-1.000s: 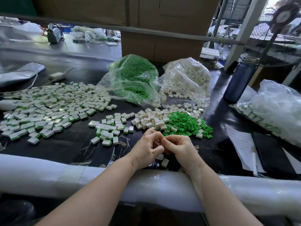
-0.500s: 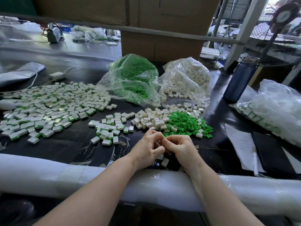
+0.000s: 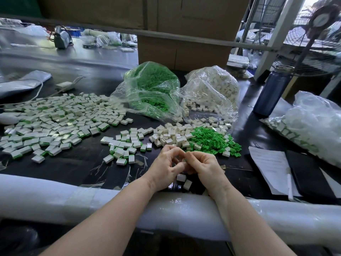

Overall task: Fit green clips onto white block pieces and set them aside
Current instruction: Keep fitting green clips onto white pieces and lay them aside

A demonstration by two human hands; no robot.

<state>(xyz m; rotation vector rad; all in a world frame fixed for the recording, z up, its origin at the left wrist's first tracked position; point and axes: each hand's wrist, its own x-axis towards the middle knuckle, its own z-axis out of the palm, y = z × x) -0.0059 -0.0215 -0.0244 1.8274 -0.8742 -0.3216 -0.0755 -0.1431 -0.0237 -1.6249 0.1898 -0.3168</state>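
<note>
Far left of the table (image 3: 73, 163): spread of finished pieces (image 3: 55, 122), a smaller batch (image 3: 125, 146) nearer centre. Left hand (image 3: 166, 169) and right hand (image 3: 206, 169) meet at the near edge, fingers curled and pinching a small part between them, mostly hidden, a bit of green showing. Loose white blocks (image 3: 171, 135), then green clips (image 3: 212, 139), lie just beyond. Water bottle (image 3: 271, 93) far right.

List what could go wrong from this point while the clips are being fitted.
1. The left hand and right hand hide the piece they pinch, so a crooked clip might go unnoticed.
2. Two loose white blocks lie near the table edge under the wrists and could be knocked off.
</note>
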